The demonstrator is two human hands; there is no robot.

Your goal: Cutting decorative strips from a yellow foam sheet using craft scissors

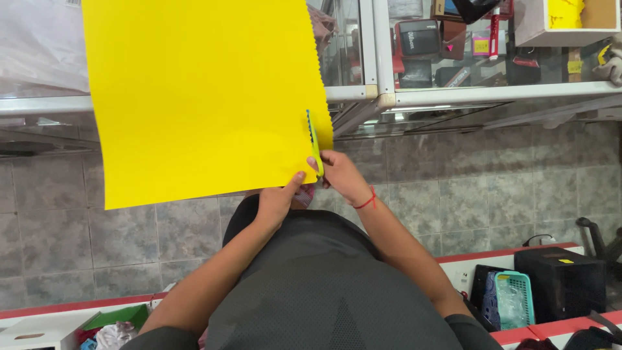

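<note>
Yellow paper sheet (201, 97), zigzag-edged: left hand (277, 202) pinches it; right hand (342, 176) grips green scissors (313, 139).

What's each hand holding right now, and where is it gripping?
The left hand pinches the yellow sheet at its lower right corner. The right hand holds scissors by the handles, blades along the sheet's zigzag right edge.

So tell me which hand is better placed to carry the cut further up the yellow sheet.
The right hand: it already grips the scissors, whose blades sit in the yellow sheet near its zigzag right edge. The left hand pinches the sheet's bottom edge beside them, so it looks better suited to steadying.
</note>
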